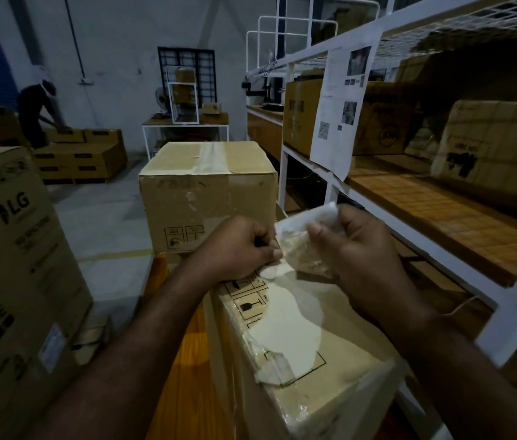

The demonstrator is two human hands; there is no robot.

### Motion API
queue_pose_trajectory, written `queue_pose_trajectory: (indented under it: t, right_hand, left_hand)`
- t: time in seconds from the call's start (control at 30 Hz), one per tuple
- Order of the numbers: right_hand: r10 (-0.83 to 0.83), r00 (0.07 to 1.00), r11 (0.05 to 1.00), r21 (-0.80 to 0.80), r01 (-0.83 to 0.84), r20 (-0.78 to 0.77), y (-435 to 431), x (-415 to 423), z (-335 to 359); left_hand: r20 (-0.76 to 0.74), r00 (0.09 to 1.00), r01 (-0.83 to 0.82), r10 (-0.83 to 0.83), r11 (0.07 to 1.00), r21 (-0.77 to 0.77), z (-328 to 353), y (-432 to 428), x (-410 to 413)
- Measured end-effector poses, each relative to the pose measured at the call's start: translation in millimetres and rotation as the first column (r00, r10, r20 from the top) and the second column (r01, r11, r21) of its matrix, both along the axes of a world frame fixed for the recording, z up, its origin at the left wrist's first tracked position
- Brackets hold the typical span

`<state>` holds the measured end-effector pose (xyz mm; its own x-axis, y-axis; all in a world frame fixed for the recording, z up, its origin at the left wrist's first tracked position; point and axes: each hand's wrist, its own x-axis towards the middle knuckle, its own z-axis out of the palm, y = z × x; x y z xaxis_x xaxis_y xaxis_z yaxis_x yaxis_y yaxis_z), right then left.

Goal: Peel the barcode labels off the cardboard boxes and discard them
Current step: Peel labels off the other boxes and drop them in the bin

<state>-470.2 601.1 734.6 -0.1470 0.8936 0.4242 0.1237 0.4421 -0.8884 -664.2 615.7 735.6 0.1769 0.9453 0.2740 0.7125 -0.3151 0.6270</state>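
Right hand (358, 249) clamped on peeled label (306, 230), lifted off cardboard box (330, 376). Left hand (238, 249) fisted, pinching torn label edge against box top. White residue (285, 325) on box.

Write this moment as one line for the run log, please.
stage: peeling | left hand: pinching label edge on near box | right hand: holding peeled label piece | white residue: remains

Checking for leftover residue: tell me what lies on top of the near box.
On the near box lies a white torn patch of label backing, beside printed handling symbols. The left hand rests on its far end, hiding what is beneath.
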Motion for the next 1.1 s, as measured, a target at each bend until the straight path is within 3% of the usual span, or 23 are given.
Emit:
queue_pose_trajectory:
  t: [0.07, 0.17, 0.33, 0.47, 0.57, 0.63, 0.7, 0.73, 0.8, 0.83, 0.87, 0.97, 1.1]
  right_hand:
    - [-0.044, 0.988, 0.997, -0.076, 0.033, -0.146, -3, 0, 4]
    - [-0.061, 0.986, 0.997, -0.061, 0.052, -0.154, -4, 2, 4]
    - [-0.111, 0.969, 0.994, -0.032, 0.107, -0.220, -3, 2, 4]
    - [-0.072, 0.981, 0.997, 0.017, 0.076, -0.180, -6, 2, 7]
    - [-0.051, 0.991, 0.998, 0.031, 0.056, -0.123, -9, 1, 8]
    - [-0.190, 0.980, 0.980, 0.069, 0.185, 0.066, -16, 3, 7]
    - [-0.266, 0.884, 0.963, 0.155, 0.222, 0.384, -33, 4, 5]
    - [-0.196, 0.801, 0.981, 0.125, 0.151, 0.565, -42, 3, 4]
    - [0.021, 0.507, 1.000, -0.022, -0.005, 0.862, -54, -2, 1]
    - [0.070, 0.360, 0.996, -0.046, -0.076, 0.930, -55, -5, -2]
    - [0.086, 0.278, 0.989, -0.050, -0.137, 0.957, -55, -6, -3]
    - [0.102, 0.296, 0.978, -0.042, -0.204, 0.950, -51, -8, -4]
    - [0.021, 0.348, 0.990, 0.028, -0.135, 0.937, -43, -15, -9]
  left_hand:
    - [0.032, 0.999, -0.015, 0.015, 1.000, 0.000, -2, -1, -2]
    - [0.073, 0.997, 0.001, 0.001, 1.000, -0.028, -3, -1, -3]
    - [0.472, 0.878, 0.078, -0.074, 0.997, 0.012, 0, -7, -6]
    - [0.453, 0.860, 0.289, -0.237, 0.956, -0.049, 9, -17, 5]
    - [0.496, 0.848, 0.194, -0.185, 0.980, 0.033, 11, -12, 17]
    - [0.552, 0.828, 0.042, -0.105, 0.991, 0.125, 5, -5, 17]
    - [0.591, 0.807, -0.102, -0.008, 0.983, 0.153, -2, 1, 12]
    - [0.602, 0.798, -0.137, 0.026, 0.981, 0.139, -5, 2, 10]
    - [0.586, 0.808, -0.158, 0.062, 0.981, 0.114, -8, 5, 10]
    - [0.559, 0.826, -0.158, 0.074, 0.982, 0.104, -9, 6, 11]
    - [0.532, 0.842, -0.151, 0.083, 0.985, 0.085, -11, 7, 12]
    - [0.477, 0.875, -0.104, 0.081, 0.994, 0.022, -12, 10, 13]
    - [0.506, 0.861, -0.082, 0.057, 0.996, 0.028, -12, 11, 10]
